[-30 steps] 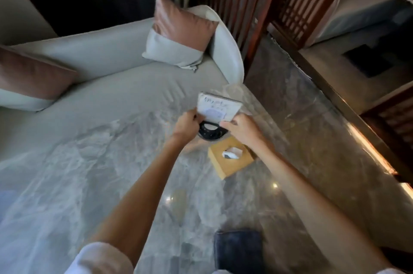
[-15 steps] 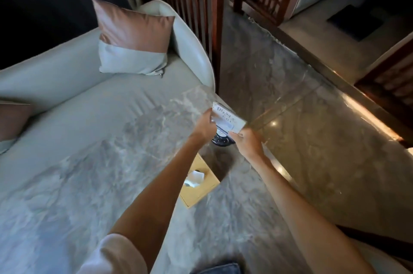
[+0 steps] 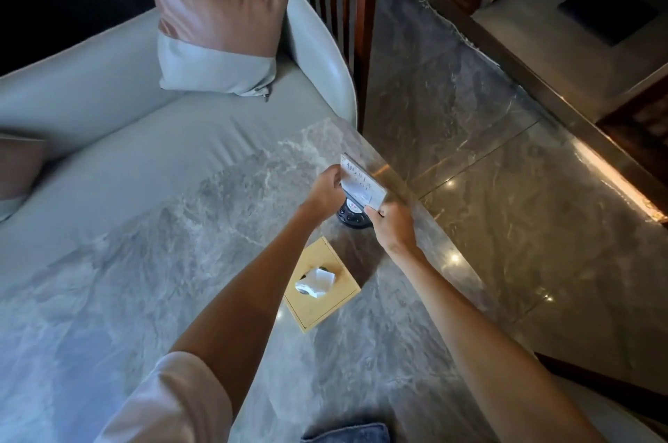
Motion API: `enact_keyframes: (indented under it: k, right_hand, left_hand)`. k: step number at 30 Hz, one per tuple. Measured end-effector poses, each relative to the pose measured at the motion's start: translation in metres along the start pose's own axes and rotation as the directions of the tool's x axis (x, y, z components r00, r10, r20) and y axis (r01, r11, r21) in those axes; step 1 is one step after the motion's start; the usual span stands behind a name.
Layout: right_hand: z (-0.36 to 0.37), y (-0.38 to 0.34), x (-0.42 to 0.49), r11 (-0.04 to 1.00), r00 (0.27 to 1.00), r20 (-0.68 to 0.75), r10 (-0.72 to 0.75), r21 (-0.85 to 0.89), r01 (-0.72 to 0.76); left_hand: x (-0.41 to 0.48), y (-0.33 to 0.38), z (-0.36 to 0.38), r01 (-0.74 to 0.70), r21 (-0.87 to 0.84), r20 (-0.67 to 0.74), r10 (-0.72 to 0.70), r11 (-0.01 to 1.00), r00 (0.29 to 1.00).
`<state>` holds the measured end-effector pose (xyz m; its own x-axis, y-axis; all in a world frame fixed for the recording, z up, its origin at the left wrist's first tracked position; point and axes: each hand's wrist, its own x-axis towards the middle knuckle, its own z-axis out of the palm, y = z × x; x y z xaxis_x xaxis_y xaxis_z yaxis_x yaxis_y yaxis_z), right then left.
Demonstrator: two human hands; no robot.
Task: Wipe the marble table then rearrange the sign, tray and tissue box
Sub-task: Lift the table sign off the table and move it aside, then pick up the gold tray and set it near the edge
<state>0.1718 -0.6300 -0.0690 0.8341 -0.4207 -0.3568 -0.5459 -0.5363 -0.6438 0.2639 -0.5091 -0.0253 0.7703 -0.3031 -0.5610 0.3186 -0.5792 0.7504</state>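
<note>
Both hands hold a small clear sign [image 3: 362, 184] with handwriting, near the far right corner of the grey marble table [image 3: 173, 261]. My left hand [image 3: 324, 191] grips its left edge and my right hand [image 3: 392, 225] grips its lower right corner. Under the sign sits a round black tray [image 3: 352, 219], partly hidden by the hands. A tan wooden tissue box [image 3: 321, 285] with a white tissue sticking out lies on the table, closer to me between my forearms.
A grey sofa [image 3: 108, 88] with a pink-and-grey cushion [image 3: 217, 30] runs along the table's far side. A dark wooden slatted screen [image 3: 347, 8] stands beyond the corner. Polished stone floor [image 3: 506, 171] lies to the right. A dark blue cloth [image 3: 347, 433] lies at the near edge.
The sign and black tray have moved right to the table's corner, away from the tissue box, which now lies closer to me. The view has swung right.
</note>
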Motion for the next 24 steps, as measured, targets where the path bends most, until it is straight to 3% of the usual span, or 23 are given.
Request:
enact_keyframes:
  k: [5,7,9,11,13,14,16,18,21,24]
  right_hand:
    - [-0.003,0.000,-0.001,0.995,0.995,0.099,0.033,0.087,-0.042]
    - [-0.004,0.004,-0.005,0.992,0.986,0.157,0.059,0.106,-0.076]
    - [-0.010,0.006,-0.026,0.994,0.987,0.123,0.100,0.023,-0.104]
    - [-0.019,0.005,-0.069,0.982,0.987,-0.023,0.162,-0.097,-0.163]
    - [-0.019,-0.004,-0.128,0.985,0.983,-0.125,0.137,-0.091,-0.149]
    - [-0.011,-0.010,-0.160,0.993,0.991,-0.080,0.103,-0.056,-0.108]
    - [0.029,-0.022,-0.219,0.998,0.982,0.176,0.069,0.003,-0.070]
    - [0.084,-0.031,-0.268,0.999,0.902,0.430,0.038,-0.041,-0.023]
    - [0.175,-0.050,-0.330,0.991,0.764,0.644,0.033,-0.120,0.058]
    - [0.242,-0.081,-0.377,0.986,0.695,0.719,0.014,-0.125,0.109]
  left_hand:
    - [-0.019,-0.007,-0.007,-0.027,-0.002,-0.012,0.027,1.000,1.000]
    - [-0.034,-0.030,-0.023,-0.017,-0.004,-0.089,0.016,1.000,0.996]
    - [-0.066,-0.068,-0.045,0.019,0.013,-0.219,-0.016,1.000,0.975]
    - [-0.120,-0.120,-0.071,0.097,0.043,-0.413,-0.071,0.994,0.908]
    - [-0.187,-0.182,-0.096,0.225,0.005,-0.581,-0.180,0.974,0.794]
    - [-0.221,-0.215,-0.107,0.310,-0.022,-0.644,-0.251,0.950,0.723]
    - [-0.285,-0.275,-0.121,0.506,-0.042,-0.708,-0.383,0.861,0.593]
    - [-0.335,-0.323,-0.129,0.655,-0.041,-0.712,-0.482,0.754,0.511]
    - [-0.390,-0.369,-0.135,0.742,-0.101,-0.663,-0.601,0.663,0.447]
    - [-0.418,-0.398,-0.141,0.731,-0.217,-0.622,-0.669,0.647,0.408]
